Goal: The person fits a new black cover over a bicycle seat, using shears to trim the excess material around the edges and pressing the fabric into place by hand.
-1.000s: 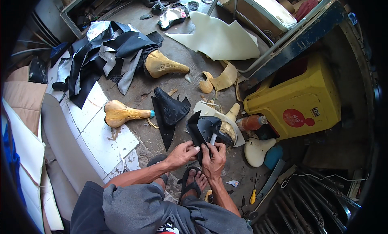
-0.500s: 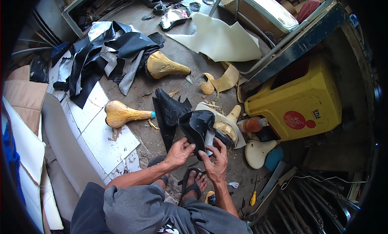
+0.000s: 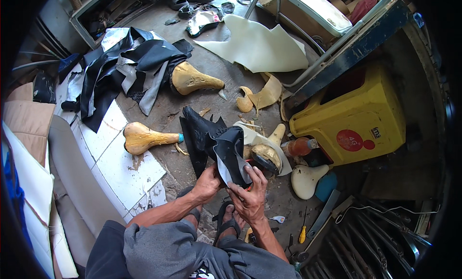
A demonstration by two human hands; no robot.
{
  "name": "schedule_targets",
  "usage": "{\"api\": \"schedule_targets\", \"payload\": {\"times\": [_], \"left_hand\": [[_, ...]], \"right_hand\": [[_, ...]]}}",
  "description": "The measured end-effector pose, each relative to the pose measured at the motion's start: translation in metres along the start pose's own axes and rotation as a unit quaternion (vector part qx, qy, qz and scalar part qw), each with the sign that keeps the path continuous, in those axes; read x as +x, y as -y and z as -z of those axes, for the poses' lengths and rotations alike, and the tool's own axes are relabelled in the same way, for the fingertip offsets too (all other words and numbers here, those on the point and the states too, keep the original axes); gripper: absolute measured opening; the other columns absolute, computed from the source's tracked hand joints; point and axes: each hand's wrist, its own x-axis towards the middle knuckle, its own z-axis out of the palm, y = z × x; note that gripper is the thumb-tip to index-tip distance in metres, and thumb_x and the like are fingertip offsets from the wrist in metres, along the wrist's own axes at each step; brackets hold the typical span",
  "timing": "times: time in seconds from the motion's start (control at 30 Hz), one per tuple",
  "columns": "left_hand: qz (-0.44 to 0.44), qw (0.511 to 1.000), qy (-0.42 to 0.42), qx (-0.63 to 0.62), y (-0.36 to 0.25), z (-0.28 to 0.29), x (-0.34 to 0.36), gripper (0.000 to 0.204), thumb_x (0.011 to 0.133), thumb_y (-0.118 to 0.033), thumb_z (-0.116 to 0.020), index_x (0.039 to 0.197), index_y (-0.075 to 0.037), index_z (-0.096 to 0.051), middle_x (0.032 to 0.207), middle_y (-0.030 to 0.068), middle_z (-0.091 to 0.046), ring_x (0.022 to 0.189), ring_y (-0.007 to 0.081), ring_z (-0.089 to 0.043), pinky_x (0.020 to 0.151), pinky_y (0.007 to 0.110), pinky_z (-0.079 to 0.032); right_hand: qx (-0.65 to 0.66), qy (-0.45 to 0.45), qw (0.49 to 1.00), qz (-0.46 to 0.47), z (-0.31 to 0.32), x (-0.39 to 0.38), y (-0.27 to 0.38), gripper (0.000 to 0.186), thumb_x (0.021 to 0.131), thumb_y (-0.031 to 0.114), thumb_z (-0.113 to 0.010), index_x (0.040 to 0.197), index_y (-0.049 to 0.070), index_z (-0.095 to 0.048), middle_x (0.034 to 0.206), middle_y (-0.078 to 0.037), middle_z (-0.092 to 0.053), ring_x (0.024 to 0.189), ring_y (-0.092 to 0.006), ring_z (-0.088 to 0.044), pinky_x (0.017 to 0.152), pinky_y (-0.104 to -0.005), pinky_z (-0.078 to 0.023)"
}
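Cover (image 3: 230, 151) of black sheet material, grey on its inner face, is held in two hands above the bare floor (image 3: 166, 103), to the right of the white tiles (image 3: 126, 175). Its near left margin is gripped by the left hand (image 3: 208, 183), whose fingertips are partly hidden. Its near right margin is pinched by the right hand (image 3: 249, 194), with thumb and fingers set narrowly against the grey face. The cover is folded and tilted, with its hollow turned upward.

Just beyond it, a black saddle-shaped piece (image 3: 202, 125) is seen on the floor. Across the right edge of the tiles, a tan saddle form (image 3: 149, 138) with a blue-green tip is laid. A second tan form (image 3: 195, 79) is placed against a heap of black sheeting (image 3: 137, 57), which is spread over the far end of the tiles. To the right of the cover, a cream-and-black saddle (image 3: 265, 156) is set beside an orange bottle (image 3: 297, 147); a yellow plastic stool (image 3: 353, 117) is tipped on its side near the floor's right edge. Nearer, a cream saddle (image 3: 307, 180) and a yellow-handled screwdriver (image 3: 302, 233) are shown.
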Motion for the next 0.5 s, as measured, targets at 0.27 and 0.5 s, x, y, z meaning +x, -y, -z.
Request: {"api": "schedule_targets", "payload": {"times": [0.27,0.5], "left_hand": [[-0.004,1.0,0.018,-0.022,-0.003,0.001,0.002,0.046,0.099,-0.001,-0.054,0.142,-0.004,-0.038,0.136,0.0117,-0.053,0.125,0.0243,-0.056,0.103,0.041,-0.051],[0.028,0.999,0.014,-0.036,-0.024,-0.018,-0.001,0.048,0.099,-0.006,-0.057,0.142,-0.004,-0.037,0.137,0.0125,-0.053,0.123,0.0284,-0.058,0.102,0.046,-0.054]], "right_hand": [[0.142,-0.056,0.962,-0.225,0.038,-0.06,-0.025,0.027,0.082,0.01,-0.074,0.109,0.01,-0.075,0.136,-0.021,-0.053,0.127,-0.0379,-0.05,0.092,-0.0405,-0.051],[-0.205,0.173,0.88,-0.391,0.054,-0.229,-0.127,0.047,0.077,0.004,-0.067,0.123,0.01,-0.063,0.123,-0.023,-0.056,0.114,-0.042,-0.054,0.098,-0.0479,-0.045]]}}
